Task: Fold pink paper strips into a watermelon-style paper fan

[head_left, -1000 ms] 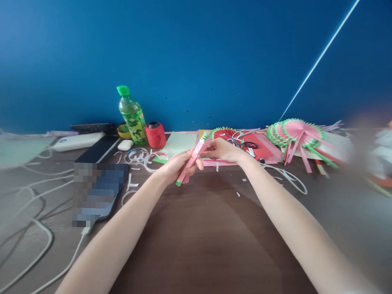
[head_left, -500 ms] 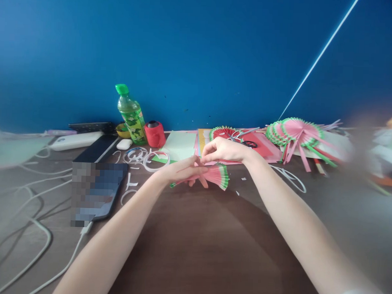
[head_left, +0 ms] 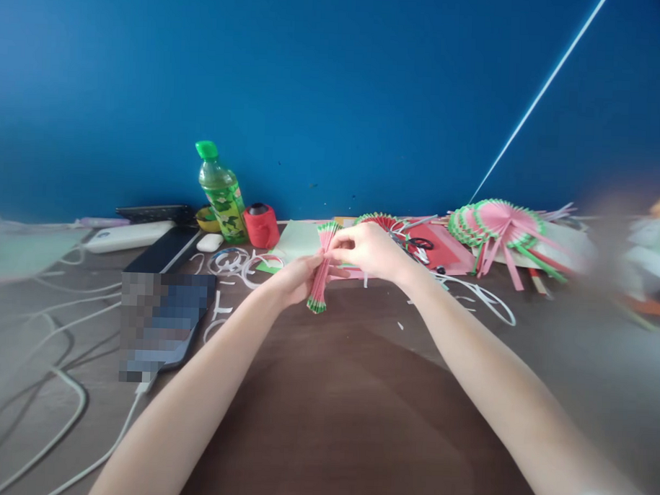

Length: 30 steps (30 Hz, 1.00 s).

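Observation:
A pleated paper fan (head_left: 318,285), pink with green edges, is pinched together at its middle and stands nearly upright above the table. Its two ends flare a little. My left hand (head_left: 298,277) is closed round the fan's middle from the left. From the right, my right hand (head_left: 365,250) pinches at the same middle part; whether it also holds something small there is hidden by the fingers. Just behind the hands lie a pale green paper sheet (head_left: 295,239) and a red sheet (head_left: 443,244) with black-handled scissors (head_left: 419,243) on it.
Finished pink-and-green fans (head_left: 507,221) lie stacked at the back right. A green-capped bottle (head_left: 222,197), a red roll-shaped object (head_left: 261,227) and a phone (head_left: 181,322) stand or lie to the left, with white cables (head_left: 81,398). A blue wall (head_left: 335,96) bounds the table behind.
The fan has turned from lying sideways and spread to nearly upright and gathered narrow. My right hand has come lower onto its middle, and my left hand has shifted slightly.

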Each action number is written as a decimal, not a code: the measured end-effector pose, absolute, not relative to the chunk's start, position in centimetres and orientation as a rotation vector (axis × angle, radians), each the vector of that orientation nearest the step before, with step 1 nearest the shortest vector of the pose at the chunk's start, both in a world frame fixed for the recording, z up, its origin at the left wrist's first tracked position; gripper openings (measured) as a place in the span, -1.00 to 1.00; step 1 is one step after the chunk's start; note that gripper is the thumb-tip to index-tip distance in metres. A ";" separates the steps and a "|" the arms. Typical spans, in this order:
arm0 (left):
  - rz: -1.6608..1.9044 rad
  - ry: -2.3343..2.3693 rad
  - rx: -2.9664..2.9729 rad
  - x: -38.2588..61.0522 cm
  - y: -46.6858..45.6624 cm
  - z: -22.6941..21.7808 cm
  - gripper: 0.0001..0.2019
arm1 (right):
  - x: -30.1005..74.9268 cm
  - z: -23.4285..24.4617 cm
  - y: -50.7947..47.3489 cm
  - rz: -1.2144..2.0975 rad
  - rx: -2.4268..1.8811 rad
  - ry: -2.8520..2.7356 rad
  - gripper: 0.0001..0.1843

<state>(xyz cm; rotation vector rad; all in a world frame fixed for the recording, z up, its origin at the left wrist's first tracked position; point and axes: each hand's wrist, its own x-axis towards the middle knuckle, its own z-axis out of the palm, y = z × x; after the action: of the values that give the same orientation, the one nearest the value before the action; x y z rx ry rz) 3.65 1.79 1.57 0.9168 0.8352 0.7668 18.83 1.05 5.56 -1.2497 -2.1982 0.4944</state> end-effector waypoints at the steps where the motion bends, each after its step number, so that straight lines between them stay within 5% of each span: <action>1: 0.791 0.844 0.874 3.8 1.8 1.8 -0.75 | 18.5 5.6 0.8 0.506 -1.250 -2.198 -0.81; 11: 0.864 0.763 0.806 3.4 2.4 1.6 -0.64 | 19.2 4.6 1.9 0.993 -1.002 -2.186 -0.81; 20: 0.954 0.648 0.898 3.0 2.9 0.8 -0.75 | 20.5 3.8 3.3 1.290 -1.072 -1.878 -0.77; 30: 0.816 0.602 1.142 2.4 2.2 1.1 -0.84 | 20.7 3.0 3.3 1.106 -1.057 -2.033 -0.83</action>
<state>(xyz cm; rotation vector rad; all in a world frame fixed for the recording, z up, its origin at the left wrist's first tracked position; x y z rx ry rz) 2.35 2.19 1.13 1.1422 0.6020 0.8155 20.70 3.30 3.00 -1.0567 -2.0334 1.1060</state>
